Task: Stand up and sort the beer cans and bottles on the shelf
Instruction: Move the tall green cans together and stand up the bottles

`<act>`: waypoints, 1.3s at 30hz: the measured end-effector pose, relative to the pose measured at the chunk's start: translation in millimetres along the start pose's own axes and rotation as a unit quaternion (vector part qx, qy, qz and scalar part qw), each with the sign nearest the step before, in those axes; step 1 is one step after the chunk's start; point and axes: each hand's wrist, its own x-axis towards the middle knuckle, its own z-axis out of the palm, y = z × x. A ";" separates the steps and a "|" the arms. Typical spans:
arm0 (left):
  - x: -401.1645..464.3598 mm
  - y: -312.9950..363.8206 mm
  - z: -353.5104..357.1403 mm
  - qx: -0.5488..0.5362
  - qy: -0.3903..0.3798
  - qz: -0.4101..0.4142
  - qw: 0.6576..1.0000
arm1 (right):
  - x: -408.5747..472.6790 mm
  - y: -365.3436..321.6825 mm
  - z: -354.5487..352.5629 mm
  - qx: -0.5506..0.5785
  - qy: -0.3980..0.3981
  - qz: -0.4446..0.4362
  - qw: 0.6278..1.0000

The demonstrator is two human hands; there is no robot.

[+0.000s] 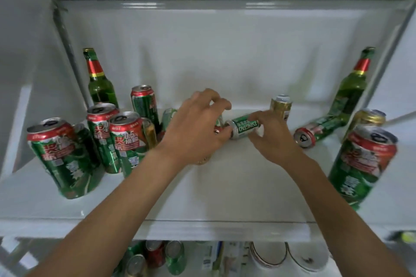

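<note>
A small green Tsingtao can lies on its side in the middle of the white shelf. My right hand grips its right end. My left hand is curled around another can, mostly hidden under the fingers, right beside the lying can's left end. Several green-and-red cans stand upright at the left, with a green bottle behind them. A gold-topped can stands behind my right hand. At the right a can lies on its side and a second green bottle leans against the wall.
A large green-and-red can and a gold can stand at the right front. A gold can is tucked among the left group. The shelf below holds more cans and stacked bowls. White walls close in the shelf.
</note>
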 end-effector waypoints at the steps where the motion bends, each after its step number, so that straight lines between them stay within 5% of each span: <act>1: 12.2 2.5 6.0 0.029 -0.049 -0.016 0.998 | 3.6 5.0 5.5 -0.028 -0.023 -0.008 0.999; 5: 51.6 5.1 34.5 0.104 -0.213 -0.061 0.970 | 19.5 5.5 15.2 -0.139 -0.124 -0.005 0.982; 14: 88.4 -14.9 69.2 0.085 -0.326 -0.165 0.927 | 47.4 26.6 26.7 -0.185 -0.194 0.024 0.963; 22: 99.2 -21.3 74.6 0.098 -0.402 -0.210 0.886 | 63.0 60.3 40.6 0.025 -0.168 0.121 0.978; 26: 106.7 -26.6 81.2 0.110 -0.464 -0.231 0.848 | 67.6 60.8 44.0 0.202 -0.115 0.231 0.945; 36: 114.5 -27.6 88.9 0.074 -0.498 -0.267 0.822 | 89.5 65.4 54.3 0.121 -0.127 0.340 0.924; 39: 118.2 -29.0 88.4 0.066 -0.502 -0.255 0.824 | 100.6 67.9 53.5 0.178 -0.127 0.360 0.907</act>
